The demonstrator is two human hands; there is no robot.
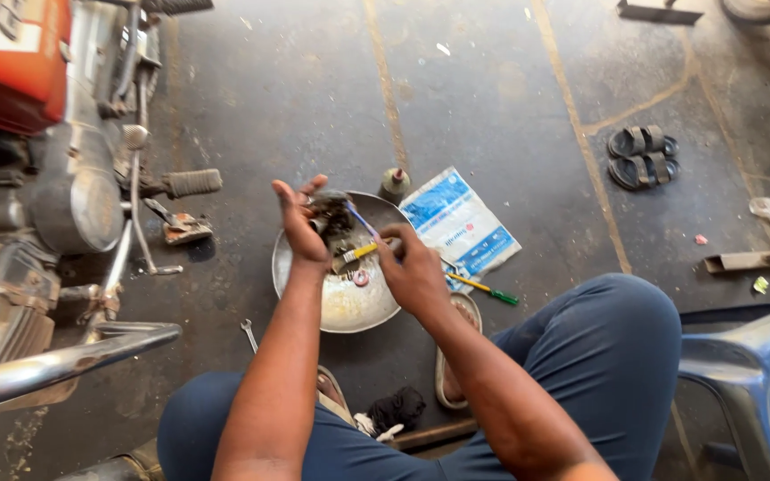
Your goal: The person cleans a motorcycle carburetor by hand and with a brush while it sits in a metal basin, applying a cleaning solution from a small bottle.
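Left hand (300,223) grasps a dark greasy part (333,216) above the metal bowl (349,298). Right hand (412,267) clenches a toothbrush (360,239); its long axis runs up-left, bristle end at the part, just beside the right grip. A screwdriver (483,288) lies on the floor.

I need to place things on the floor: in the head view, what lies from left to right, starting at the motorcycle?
Motorcycle engine → small wrench → left hand holding a dirty part → right hand with a brush over the metal bowl → green-handled screwdriver → black sandals → blue plastic chair.
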